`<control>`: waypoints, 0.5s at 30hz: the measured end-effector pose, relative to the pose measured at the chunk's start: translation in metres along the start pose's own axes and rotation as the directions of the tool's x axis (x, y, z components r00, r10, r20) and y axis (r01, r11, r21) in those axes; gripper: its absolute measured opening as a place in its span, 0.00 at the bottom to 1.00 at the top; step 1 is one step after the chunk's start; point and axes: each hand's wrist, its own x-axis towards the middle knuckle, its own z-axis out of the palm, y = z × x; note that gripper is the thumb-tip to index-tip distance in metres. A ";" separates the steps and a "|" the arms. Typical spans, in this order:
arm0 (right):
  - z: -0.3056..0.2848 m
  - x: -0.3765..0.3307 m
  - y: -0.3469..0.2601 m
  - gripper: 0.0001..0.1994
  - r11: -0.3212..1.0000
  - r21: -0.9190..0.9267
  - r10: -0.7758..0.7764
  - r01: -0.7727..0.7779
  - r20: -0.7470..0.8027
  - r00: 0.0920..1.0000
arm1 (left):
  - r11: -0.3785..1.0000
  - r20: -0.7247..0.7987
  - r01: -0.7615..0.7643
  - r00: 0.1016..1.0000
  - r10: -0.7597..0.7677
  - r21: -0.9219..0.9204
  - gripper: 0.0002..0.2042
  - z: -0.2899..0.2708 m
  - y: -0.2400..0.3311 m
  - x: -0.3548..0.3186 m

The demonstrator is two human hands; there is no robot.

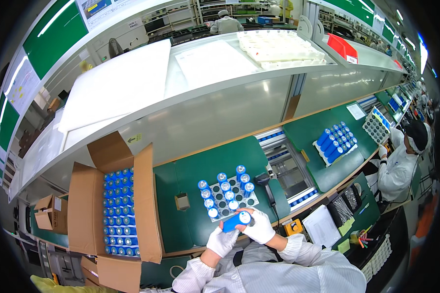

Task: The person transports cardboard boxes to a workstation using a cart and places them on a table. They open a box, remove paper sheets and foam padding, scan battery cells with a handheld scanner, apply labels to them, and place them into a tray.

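Note:
A blue cylindrical battery cell (233,222) is held at a tilt between both of my white-gloved hands, just in front of a cell holder. My left hand (223,242) grips its lower left side. My right hand (260,228) has its fingers on the upper right end, near the pale end face. The light grey cell holder (224,213) lies on the green mat, with round holes in its surface. Several blue cells (225,186) stand upright in it in columns, while other holes between them hold nothing.
An open cardboard box (149,210) full of upright blue cells stands at left. A black handheld scanner (262,181) lies right of the holder, beside the conveyor (288,171). Farther right stand another loaded cell holder (336,141) and a seated co-worker (401,166). A shelf (190,88) runs above.

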 end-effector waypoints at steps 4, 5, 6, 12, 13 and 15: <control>0.002 -0.007 0.020 0.25 0.998 0.003 0.056 -0.056 -0.083 0.995 | 0.990 0.026 0.111 0.994 -0.109 -0.082 0.31 -0.034 0.002 0.017; 0.002 -0.009 0.024 0.25 0.998 0.003 0.055 -0.055 -0.077 0.996 | 0.991 0.027 0.107 0.994 -0.105 -0.086 0.31 -0.033 0.000 0.017; 0.002 -0.010 0.028 0.24 0.992 -0.054 0.111 -0.117 -0.110 0.988 | 0.992 0.012 0.125 0.992 -0.125 -0.006 0.32 -0.033 -0.002 0.018; -0.002 -0.005 0.077 0.23 0.911 -0.367 0.061 -0.187 -0.329 0.942 | 0.443 -0.183 0.126 0.979 0.088 0.888 0.22 0.021 0.005 -0.037; -0.003 -0.003 0.089 0.23 0.905 -0.396 0.001 -0.156 -0.365 0.931 | 0.386 -0.146 0.117 0.988 0.049 0.915 0.20 0.046 0.012 -0.064; -0.003 0.005 0.109 0.24 0.887 -0.422 0.012 -0.185 -0.381 0.924 | 0.399 0.169 -0.175 0.984 0.053 0.900 0.24 0.084 0.032 -0.127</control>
